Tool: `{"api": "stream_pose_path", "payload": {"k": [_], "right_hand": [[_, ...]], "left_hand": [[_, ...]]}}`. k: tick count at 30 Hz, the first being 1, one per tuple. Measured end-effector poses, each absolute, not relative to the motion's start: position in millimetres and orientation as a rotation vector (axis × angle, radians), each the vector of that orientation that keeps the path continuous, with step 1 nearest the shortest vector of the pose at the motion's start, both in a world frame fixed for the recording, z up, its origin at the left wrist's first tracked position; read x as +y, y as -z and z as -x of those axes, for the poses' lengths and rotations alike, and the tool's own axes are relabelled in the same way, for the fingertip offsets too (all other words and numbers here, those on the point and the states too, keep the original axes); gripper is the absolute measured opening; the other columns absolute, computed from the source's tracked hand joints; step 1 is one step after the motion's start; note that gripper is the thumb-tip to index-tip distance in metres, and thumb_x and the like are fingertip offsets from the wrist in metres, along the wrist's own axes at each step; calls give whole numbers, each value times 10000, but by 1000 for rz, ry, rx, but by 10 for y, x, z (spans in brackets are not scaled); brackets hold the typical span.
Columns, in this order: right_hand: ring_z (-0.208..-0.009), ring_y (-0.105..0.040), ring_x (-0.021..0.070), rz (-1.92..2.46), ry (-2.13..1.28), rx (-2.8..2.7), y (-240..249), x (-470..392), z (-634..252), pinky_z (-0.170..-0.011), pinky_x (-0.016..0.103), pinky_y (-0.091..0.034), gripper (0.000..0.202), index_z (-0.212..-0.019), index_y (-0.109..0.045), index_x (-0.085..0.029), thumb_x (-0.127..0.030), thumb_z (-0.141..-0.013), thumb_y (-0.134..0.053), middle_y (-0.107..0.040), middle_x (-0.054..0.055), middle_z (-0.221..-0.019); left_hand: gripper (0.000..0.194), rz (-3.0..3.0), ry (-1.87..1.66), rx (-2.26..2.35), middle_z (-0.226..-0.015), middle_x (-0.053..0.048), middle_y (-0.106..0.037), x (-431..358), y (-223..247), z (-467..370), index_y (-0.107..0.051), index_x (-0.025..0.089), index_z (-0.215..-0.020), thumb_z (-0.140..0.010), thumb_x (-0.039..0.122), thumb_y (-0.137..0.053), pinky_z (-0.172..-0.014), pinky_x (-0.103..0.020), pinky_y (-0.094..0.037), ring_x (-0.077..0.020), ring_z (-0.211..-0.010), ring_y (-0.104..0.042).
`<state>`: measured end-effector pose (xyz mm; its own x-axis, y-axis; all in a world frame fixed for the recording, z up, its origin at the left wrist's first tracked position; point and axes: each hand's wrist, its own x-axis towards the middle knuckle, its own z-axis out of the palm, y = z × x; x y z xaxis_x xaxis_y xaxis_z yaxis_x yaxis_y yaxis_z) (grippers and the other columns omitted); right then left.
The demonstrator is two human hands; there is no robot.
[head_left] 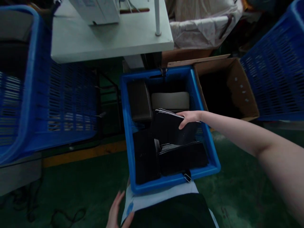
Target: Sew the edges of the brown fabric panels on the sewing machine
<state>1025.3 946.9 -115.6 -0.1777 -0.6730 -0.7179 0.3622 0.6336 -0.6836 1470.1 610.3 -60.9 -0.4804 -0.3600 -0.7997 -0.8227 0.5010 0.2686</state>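
A blue basket (133, 164) stands in front of me. My right hand (190, 117) grips the upper edge of a stack of black sheets (173, 128) inside it, thumb on the near face. Below that stack lie more black sheets (182, 160), and another black pile (146, 158) is at the left. Behind them are a dark box-shaped piece (139, 99) and a grey piece (170, 100). My left hand (118, 210) is near my lap at the bottom edge, fingers apart, holding nothing.
A white table (111, 44) with a machine (97, 11) is ahead. A big blue basket (30, 95) stands left, another blue basket (277, 63) right. An open cardboard box (247, 91) adjoins the middle basket. Cords (68, 218) lie on the green floor.
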Motion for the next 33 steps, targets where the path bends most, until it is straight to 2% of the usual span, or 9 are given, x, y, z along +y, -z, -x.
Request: {"api": "stream_pose_path", "payload": {"k": [4, 7, 11, 15, 17, 23, 25, 28, 33], "right_hand": [[-903, -645, 239, 343, 855, 1471, 631, 9429, -10573, -725, 284, -521, 687, -1123, -619, -203, -332, -492, -858, -685, 27, -1025], [-902, -625, 240, 379, 797, 1473, 409, 9393, -10895, -714, 261, -487, 668, -1036, -663, -189, -329, -419, -878, -681, 14, -963], [-920, -615, 257, 335, 806, 1466, 247, 9430, -11290, -724, 267, -477, 658, -1011, -668, -190, -314, -401, -882, -676, 19, -961], [-967, -629, 262, 209, 935, 1385, 137, 9476, -11675, -757, 290, -507, 684, -1115, -612, -228, -288, -477, -851, -676, 27, -1048], [-916, -657, 270, 45, 1105, 1250, 156, 9440, -11897, -732, 329, -533, 687, -1155, -577, -233, -267, -514, -822, -688, 40, -1028], [-922, -668, 258, -383, 1563, 1073, 688, 8939, -12488, -817, 398, -527, 571, -1171, -518, -218, -356, -647, -697, -696, 69, -1017], [-919, -668, 247, -458, 1636, 1084, 947, 8677, -12583, -837, 402, -520, 546, -1170, -507, -222, -389, -675, -668, -698, 69, -1017], [-925, -668, 253, -527, 1711, 1094, 1264, 8339, -12650, -862, 420, -510, 525, -1148, -515, -211, -414, -685, -655, -704, 75, -997], [-1005, -646, 266, -571, 1792, 1147, 1543, 8108, -12741, -900, 426, -493, 582, -1196, -493, -229, -410, -678, -689, -686, 69, -1082]], "left_hand": [[1012, 908, -1825, 1695, -1576, -113, -135, 6401, 916, -13689, -62, 205, -1514, -767, 684, -549, -1161, -448, -178, -297, -1433, -152], [1100, 764, -1951, 1551, -1484, -160, -364, 6795, 1030, -13347, -218, 167, -1490, -631, 635, -721, -1135, -423, -261, -305, -1372, -330], [1035, 759, -2031, 1406, -1417, -141, -468, 7064, 941, -13536, -311, 187, -1457, -603, 499, -806, -1127, -453, -269, -304, -1327, -406], [956, 819, -2114, 1222, -1393, -141, -495, 6973, 776, -13795, -358, 201, -1439, -717, 827, -407, -1082, -534, -300, -328, -1308, -428], [990, 848, -2136, 1167, -1399, -116, -493, 6920, 726, -13845, -372, 238, -1433, -708, 888, -194, -1073, -564, -290, -325, -1310, -424], [1042, 917, -2051, 1209, -1358, -133, -533, 6754, 732, -13959, -495, 197, -1353, -676, 914, -159, -1083, -511, -327, -315, -1313, -424], [965, 957, -1985, 1327, -1406, -124, -485, 6595, 798, -13950, -421, 192, -1395, -684, 844, -437, -1103, -444, -326, -296, -1327, -409], [1011, 1005, -1869, 1545, -1417, -154, -457, 6324, 925, -13851, -324, 169, -1425, -607, 527, -797, -1126, -412, -287, -298, -1314, -422], [884, 948, -1809, 1685, -1387, -135, -492, 6069, 1117, -13764, -350, 182, -1391, -656, 344, -813, -1094, -346, -340, -248, -1279, -470]]}}
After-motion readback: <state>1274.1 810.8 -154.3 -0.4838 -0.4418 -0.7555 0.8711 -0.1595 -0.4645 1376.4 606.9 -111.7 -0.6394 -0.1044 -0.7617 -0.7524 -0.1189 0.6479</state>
